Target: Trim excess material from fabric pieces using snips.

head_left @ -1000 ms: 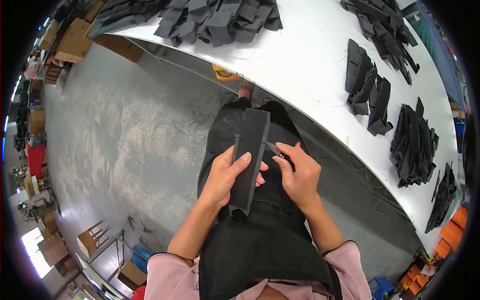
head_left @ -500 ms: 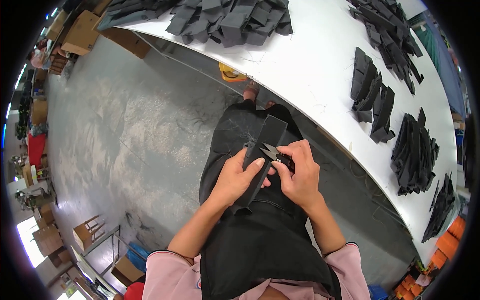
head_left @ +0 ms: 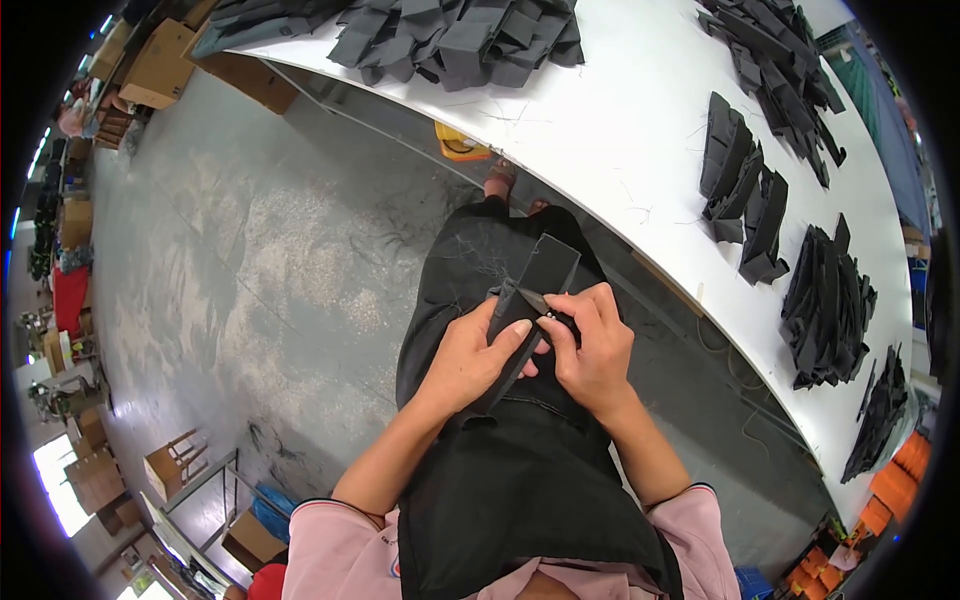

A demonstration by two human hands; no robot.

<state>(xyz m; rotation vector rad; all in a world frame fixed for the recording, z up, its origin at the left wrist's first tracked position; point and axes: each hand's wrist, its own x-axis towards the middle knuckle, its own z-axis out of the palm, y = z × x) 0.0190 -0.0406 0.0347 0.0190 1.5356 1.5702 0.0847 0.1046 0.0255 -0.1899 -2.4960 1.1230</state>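
A long black fabric strip (head_left: pixel 549 266) lies slantwise over my lap, with its lower end near my waist. My left hand (head_left: pixel 476 349) is closed on it, thumb on top and fingers underneath. In my right hand (head_left: pixel 594 345) I grip small thread snips (head_left: pixel 533 299), whose pointed blades touch the strip's left edge just above my left thumb. The blades look nearly closed. Loose dark threads (head_left: pixel 482 258) cling to the black apron (head_left: pixel 530 500) beside the strip.
To my right curves a white table (head_left: pixel 610 140). On it lie a heap of black fabric pieces (head_left: pixel 470 40) and several smaller black stacks (head_left: pixel 830 305). Underneath stands a yellow container (head_left: pixel 460 143). Cardboard boxes (head_left: pixel 160 65) and a wooden stool (head_left: pixel 175 462) stand to the left.
The snips' blades have gone from spread to nearly closed, at the strip's edge. My right hand has shifted slightly left; my left hand keeps its hold.
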